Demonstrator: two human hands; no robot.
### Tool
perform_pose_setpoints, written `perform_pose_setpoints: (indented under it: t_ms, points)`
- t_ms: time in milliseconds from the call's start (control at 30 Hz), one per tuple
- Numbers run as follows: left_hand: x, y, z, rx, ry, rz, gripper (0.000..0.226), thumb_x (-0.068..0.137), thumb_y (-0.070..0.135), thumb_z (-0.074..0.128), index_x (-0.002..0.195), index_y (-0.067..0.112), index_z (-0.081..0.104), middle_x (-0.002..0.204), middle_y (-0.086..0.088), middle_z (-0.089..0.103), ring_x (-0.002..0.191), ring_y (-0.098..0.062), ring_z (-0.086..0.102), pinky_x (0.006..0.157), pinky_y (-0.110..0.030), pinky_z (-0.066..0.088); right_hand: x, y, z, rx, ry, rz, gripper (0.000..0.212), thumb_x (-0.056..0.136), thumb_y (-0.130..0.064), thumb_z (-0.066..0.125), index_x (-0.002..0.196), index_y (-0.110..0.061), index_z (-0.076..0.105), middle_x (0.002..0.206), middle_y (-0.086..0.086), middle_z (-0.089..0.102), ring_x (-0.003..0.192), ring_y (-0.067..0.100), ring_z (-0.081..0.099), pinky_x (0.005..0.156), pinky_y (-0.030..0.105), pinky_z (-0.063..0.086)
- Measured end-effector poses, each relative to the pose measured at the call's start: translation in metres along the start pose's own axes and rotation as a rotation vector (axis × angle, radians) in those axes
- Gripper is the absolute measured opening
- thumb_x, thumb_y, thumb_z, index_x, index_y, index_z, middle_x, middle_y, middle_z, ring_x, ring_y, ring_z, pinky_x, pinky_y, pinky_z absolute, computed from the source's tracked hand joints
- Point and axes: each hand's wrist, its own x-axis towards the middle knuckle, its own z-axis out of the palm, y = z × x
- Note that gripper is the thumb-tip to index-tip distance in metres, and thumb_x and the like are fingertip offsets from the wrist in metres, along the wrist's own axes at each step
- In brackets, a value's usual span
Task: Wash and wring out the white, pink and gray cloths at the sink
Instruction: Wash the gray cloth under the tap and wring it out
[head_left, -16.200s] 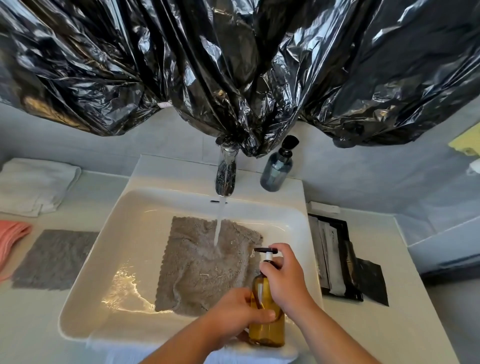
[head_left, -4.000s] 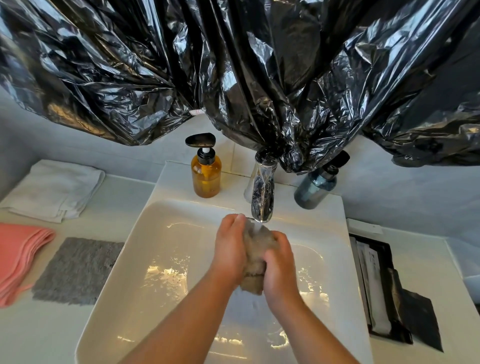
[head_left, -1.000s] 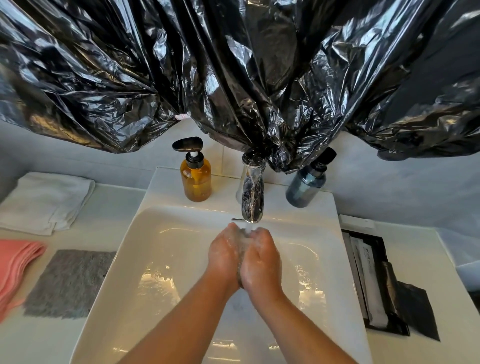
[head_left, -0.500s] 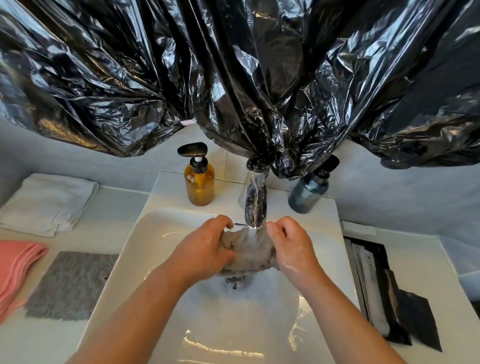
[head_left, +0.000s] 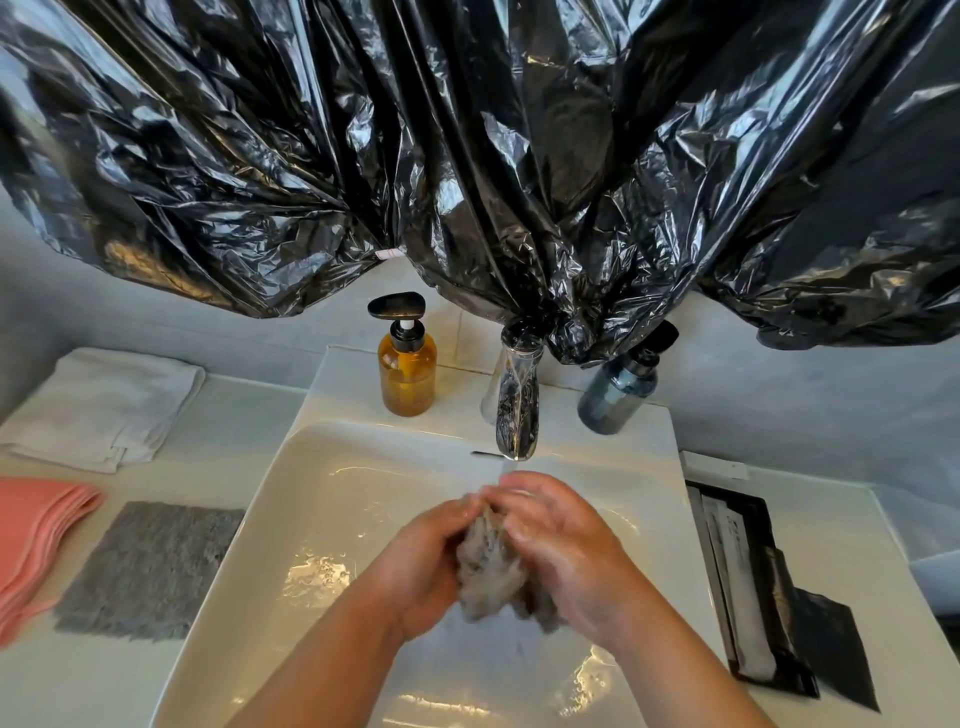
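Observation:
A wet gray cloth (head_left: 488, 566) is bunched between my two hands over the white sink (head_left: 311, 488), just below the tap (head_left: 516, 410). My left hand (head_left: 421, 566) grips its left side and my right hand (head_left: 566, 551) grips its right side, fingertips meeting on top. On the counter to the left lie a folded white cloth (head_left: 104, 405), a stack of pink cloths (head_left: 36, 530) and a flat dry gray cloth (head_left: 148, 569).
An amber soap pump bottle (head_left: 407, 366) and a blue-gray bottle (head_left: 621, 389) stand on the sink's back ledge. Black plastic sheeting (head_left: 493, 156) hangs low over the tap. A black tray (head_left: 748, 592) with packets sits on the counter to the right.
My hands have drawn together and toward me, squeezing the spread gray cloth into a tight vertical bundle a little below the tap.

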Motion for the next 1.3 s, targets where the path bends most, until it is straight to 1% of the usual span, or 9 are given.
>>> perform_pose_setpoints:
  t_ms: [100, 200, 300, 567, 667, 833, 967, 1133, 1300]
  points:
    - [0.005, -0.002, -0.004, -0.166, 0.048, 0.052, 0.028, 0.082, 0.014, 0.053, 0.094, -0.006, 0.069, 0.088, -0.026, 0.068, 0.077, -0.036, 0.068, 0.076, -0.041, 0.054, 0.008, 0.007, -0.025, -0.142, 0.312, -0.105, 0.025, 0.083, -0.030, 0.070, 0.104, -0.015, 0.071, 0.109, 0.000, 0.074, 0.106, 0.025, 0.066, 0.087, 0.032, 0.053]
    - [0.003, 0.003, 0.004, -0.280, 0.017, 0.040, 0.041, 0.079, 0.025, 0.043, 0.074, -0.003, 0.073, 0.080, -0.022, 0.068, 0.070, -0.034, 0.067, 0.077, -0.039, 0.049, 0.008, 0.029, -0.021, -0.044, 0.103, 0.135, 0.060, 0.083, -0.057, 0.055, 0.130, -0.022, 0.066, 0.134, -0.002, 0.065, 0.131, 0.024, 0.055, 0.108, 0.042, 0.041]
    - [0.004, 0.012, 0.011, -0.343, 0.010, 0.050, 0.048, 0.081, 0.032, 0.041, 0.074, -0.004, 0.073, 0.084, -0.023, 0.067, 0.073, -0.036, 0.067, 0.082, -0.043, 0.047, 0.007, 0.050, -0.005, 0.252, -0.046, 0.277, 0.054, 0.101, -0.045, 0.044, 0.138, -0.009, 0.060, 0.140, 0.016, 0.061, 0.134, 0.033, 0.053, 0.116, 0.056, 0.035]
    - [0.022, 0.005, 0.000, -0.196, 0.242, 0.196, 0.019, 0.093, 0.023, 0.056, 0.097, 0.005, 0.060, 0.093, -0.025, 0.069, 0.085, -0.037, 0.071, 0.083, -0.049, 0.057, 0.016, 0.049, 0.004, 0.172, 0.308, 0.079, 0.037, 0.073, -0.012, 0.055, 0.109, -0.003, 0.058, 0.106, 0.024, 0.068, 0.095, 0.035, 0.068, 0.064, 0.037, 0.056]
    - [0.046, -0.015, 0.000, -0.162, 0.349, 0.150, 0.065, 0.082, 0.048, 0.069, 0.120, -0.005, 0.057, 0.117, -0.037, 0.062, 0.107, -0.048, 0.066, 0.099, -0.063, 0.049, 0.014, 0.046, 0.024, -0.084, 0.379, -0.049, 0.018, 0.087, -0.027, 0.059, 0.089, -0.010, 0.054, 0.077, -0.004, 0.066, 0.075, 0.013, 0.063, 0.063, 0.024, 0.049]
    - [0.043, -0.019, 0.020, -0.038, 0.395, 0.266, 0.019, 0.078, 0.030, 0.060, 0.078, 0.010, 0.057, 0.077, -0.017, 0.052, 0.075, -0.030, 0.054, 0.070, -0.041, 0.045, 0.023, 0.044, 0.033, -0.325, 0.459, -0.111, 0.027, 0.105, -0.026, 0.047, 0.081, -0.020, 0.059, 0.066, -0.008, 0.060, 0.062, 0.004, 0.056, 0.056, 0.020, 0.043]
    - [0.034, -0.019, 0.029, 0.025, 0.317, 0.316, 0.032, 0.095, 0.020, 0.043, 0.074, 0.008, 0.064, 0.067, -0.017, 0.058, 0.064, -0.026, 0.062, 0.058, -0.030, 0.049, 0.046, 0.030, 0.029, -0.391, 0.446, -0.084, 0.029, 0.097, -0.014, 0.058, 0.070, -0.023, 0.052, 0.063, -0.008, 0.055, 0.059, 0.003, 0.052, 0.055, 0.019, 0.039]
    - [0.017, -0.021, 0.024, 0.346, 0.241, 0.265, 0.004, 0.075, 0.002, 0.047, 0.078, 0.002, 0.048, 0.059, -0.017, 0.048, 0.040, -0.021, 0.044, 0.039, -0.024, 0.036, 0.075, 0.009, 0.017, -0.029, 0.601, -0.041, 0.028, 0.097, -0.001, 0.047, 0.074, -0.016, 0.053, 0.071, 0.001, 0.052, 0.066, 0.017, 0.049, 0.057, 0.024, 0.042]
    - [0.019, -0.010, 0.013, 0.209, 0.225, 0.199, 0.036, 0.082, 0.016, 0.051, 0.113, -0.002, 0.056, 0.098, -0.029, 0.066, 0.087, -0.048, 0.065, 0.079, -0.055, 0.054, 0.065, 0.015, 0.014, 0.146, 0.369, -0.002, 0.024, 0.100, -0.006, 0.046, 0.104, -0.009, 0.070, 0.080, 0.003, 0.070, 0.074, 0.018, 0.065, 0.059, 0.026, 0.049]
